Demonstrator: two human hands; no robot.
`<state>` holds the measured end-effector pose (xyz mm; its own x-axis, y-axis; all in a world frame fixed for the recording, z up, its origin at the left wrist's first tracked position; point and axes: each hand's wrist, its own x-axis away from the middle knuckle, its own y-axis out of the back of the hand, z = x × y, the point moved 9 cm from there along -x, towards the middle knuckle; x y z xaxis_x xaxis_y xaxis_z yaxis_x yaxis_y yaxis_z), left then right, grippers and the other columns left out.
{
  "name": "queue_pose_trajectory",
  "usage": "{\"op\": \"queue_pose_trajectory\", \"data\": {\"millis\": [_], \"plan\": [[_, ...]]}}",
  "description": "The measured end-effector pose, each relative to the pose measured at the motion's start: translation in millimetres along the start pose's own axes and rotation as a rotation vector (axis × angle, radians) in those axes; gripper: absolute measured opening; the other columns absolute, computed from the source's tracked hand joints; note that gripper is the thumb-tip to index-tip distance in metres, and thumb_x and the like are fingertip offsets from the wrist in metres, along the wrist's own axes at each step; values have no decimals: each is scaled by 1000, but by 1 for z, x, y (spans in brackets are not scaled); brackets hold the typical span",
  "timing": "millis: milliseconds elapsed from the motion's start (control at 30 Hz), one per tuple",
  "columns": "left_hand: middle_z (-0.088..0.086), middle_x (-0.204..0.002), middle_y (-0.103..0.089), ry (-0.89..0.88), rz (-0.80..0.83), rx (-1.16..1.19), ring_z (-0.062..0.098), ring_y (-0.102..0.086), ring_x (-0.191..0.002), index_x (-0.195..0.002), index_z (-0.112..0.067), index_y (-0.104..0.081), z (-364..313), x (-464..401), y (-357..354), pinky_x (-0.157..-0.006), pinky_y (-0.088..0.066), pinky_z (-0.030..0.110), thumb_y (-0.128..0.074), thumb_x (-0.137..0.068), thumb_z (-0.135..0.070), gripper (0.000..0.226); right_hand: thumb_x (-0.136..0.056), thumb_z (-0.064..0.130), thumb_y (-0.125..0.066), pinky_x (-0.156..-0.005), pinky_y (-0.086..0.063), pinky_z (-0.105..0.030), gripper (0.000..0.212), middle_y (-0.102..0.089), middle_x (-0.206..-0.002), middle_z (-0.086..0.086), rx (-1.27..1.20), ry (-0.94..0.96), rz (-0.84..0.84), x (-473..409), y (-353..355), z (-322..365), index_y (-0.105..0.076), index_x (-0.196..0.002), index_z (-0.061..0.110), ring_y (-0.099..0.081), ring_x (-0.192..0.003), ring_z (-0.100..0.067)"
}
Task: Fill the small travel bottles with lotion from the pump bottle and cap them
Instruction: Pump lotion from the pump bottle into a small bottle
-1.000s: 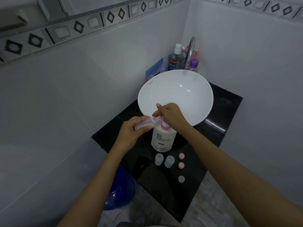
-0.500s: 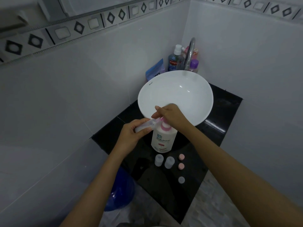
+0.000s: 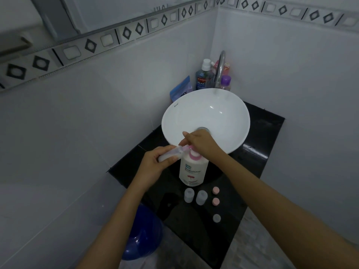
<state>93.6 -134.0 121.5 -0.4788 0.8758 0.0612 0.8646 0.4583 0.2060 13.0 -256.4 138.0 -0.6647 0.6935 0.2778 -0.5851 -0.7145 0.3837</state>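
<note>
Left hand (image 3: 155, 162) curled round small bottle (image 3: 171, 153) at pump bottle (image 3: 192, 169) spout; right hand (image 3: 202, 142) pressing pump, fingers together. Before pump bottle: two bottles (image 3: 195, 197), three caps (image 3: 216, 200). Behind: sink (image 3: 223, 105).

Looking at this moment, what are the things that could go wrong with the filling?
1. The left hand holds the small clear travel bottle tilted at the pink pump spout; lotion may miss its narrow mouth.
2. The right hand presses on the white pump bottle, which nothing steadies; it might tip toward the two open clear bottles.
</note>
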Motion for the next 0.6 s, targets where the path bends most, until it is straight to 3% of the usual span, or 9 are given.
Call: {"op": "queue_pose_trajectory", "data": {"millis": [33, 100, 200, 300, 367, 433, 500, 600], "plan": [[-8, -106, -62, -2, 3, -3, -11, -58, -90, -111, -32, -60, -1, 0, 1, -70, -46, 4, -63, -85, -17, 30, -97, 30, -42, -69, -51, -29, 42, -64, -100, -33, 6, 27, 8, 3, 2, 6, -71, -93, 0, -50, -58, -15], [-6, -108, -63, -4, 8, 0, -7, -59, -91, -110, -34, -60, -2, -1, 1, -71, -48, 6, -63, -85, -19, 29, -97, 33, -39, -75, -50, -52, 46, -60, -100, -38, 37, 30, 17, 4, 1, 4, -71, -87, 1, -50, -64, -42], [-6, -108, -63, -3, 9, 4, -8, -60, -91, -110, -33, -60, 0, -2, 0, -71, -47, 6, -63, -85, -19, 29, -98, 32, -35, -82, -48, -56, 48, -60, -101, -38, 42, 19, -12, 8, 1, 3, -70, -88, 0, -53, -93, -55], [-4, -108, -63, -4, 18, -14, -11, -59, -89, -109, -33, -61, 4, -1, -4, -70, -45, 3, -63, -85, -18, 28, -99, 30, -34, -81, -46, -59, 48, -58, -101, -40, -5, -45, -41, 11, -1, -7, -68, -91, -3, -53, -95, -57], [-3, -108, -63, -2, 17, -29, -12, -58, -89, -109, -34, -61, 6, -1, -4, -70, -45, 2, -63, -85, -19, 28, -99, 27, -35, -84, -47, -54, 44, -60, -103, -38, -41, -95, -13, 11, -6, -14, -66, -99, -5, -56, -95, -53], [-2, -108, -63, -2, 8, -28, -11, -58, -89, -109, -32, -61, 6, -1, -3, -70, -45, 2, -64, -85, -19, 28, -98, 22, -39, -84, -49, -34, 37, -65, -110, -27, 32, -72, 0, 7, -6, -11, -62, -111, -5, -61, -92, -36], [-3, -106, -63, -16, 5, -26, -11, -58, -88, -109, -30, -61, 1, -2, -1, -70, -45, 2, -64, -85, -18, 28, -99, 22, -40, -75, -41, -12, 38, -69, -104, -19, 23, -23, 13, 5, -2, -3, -68, -104, -3, -59, -77, -12], [-5, -103, -62, -33, -1, -14, -13, -58, -85, -110, -28, -61, -5, -2, 0, -70, -45, 2, -64, -85, -15, 29, -99, 24, -41, -75, -41, -14, 42, -72, -93, -14, -7, 42, -2, 7, 3, 8, -72, -92, -2, -58, -72, -6]]}}
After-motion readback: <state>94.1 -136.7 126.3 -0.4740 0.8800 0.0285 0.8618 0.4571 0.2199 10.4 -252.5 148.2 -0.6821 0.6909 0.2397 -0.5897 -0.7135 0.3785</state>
